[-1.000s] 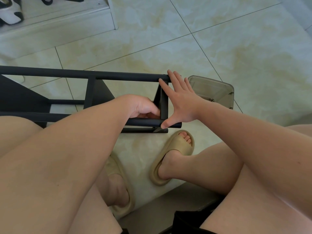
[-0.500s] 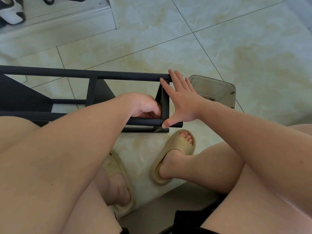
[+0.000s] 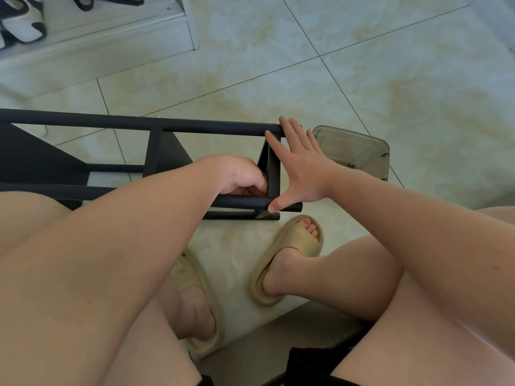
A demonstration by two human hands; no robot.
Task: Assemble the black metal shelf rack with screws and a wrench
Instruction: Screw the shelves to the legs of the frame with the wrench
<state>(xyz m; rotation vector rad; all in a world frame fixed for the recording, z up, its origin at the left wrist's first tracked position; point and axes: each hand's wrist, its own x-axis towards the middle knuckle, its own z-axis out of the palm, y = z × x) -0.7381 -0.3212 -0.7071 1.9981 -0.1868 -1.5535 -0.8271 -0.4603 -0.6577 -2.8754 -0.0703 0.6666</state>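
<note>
Black metal shelf rack (image 3: 139, 126) lay on its side on the pale glossy floor tiles (image 3: 390, 79). Its long tubes ran left to right across the view, and the open end sat just in front of the seated person's knees.

Right hand (image 3: 301, 171) was flat and spread across that end. Its straight fingers touched the tip of the far tube and its thumb pressed the tip of the near tube. It braced the rack and gripped nothing.

Left hand (image 3: 239, 176) reached inside the frame from the left, fingers curled against the inner face of the short black end crossbar (image 3: 273, 174). Whether it pinched a screw or a tool could not be told, because the palm hid the fingertips.

The joint being worked lay directly between the two hands, with the left nearer to it. Judged step: seating or turning a fastener at the crossbar, driven rightward against the right hand's push.

A smoky translucent plastic box (image 3: 354, 146) stood just beside the right hand, with a small metal piece, possibly a screw, in it. No wrench was in view. Beige foam slide sandals (image 3: 292, 254) were on the feet, near the rack. Black-and-white shoes (image 3: 19, 26) sat well apart at the far left.
</note>
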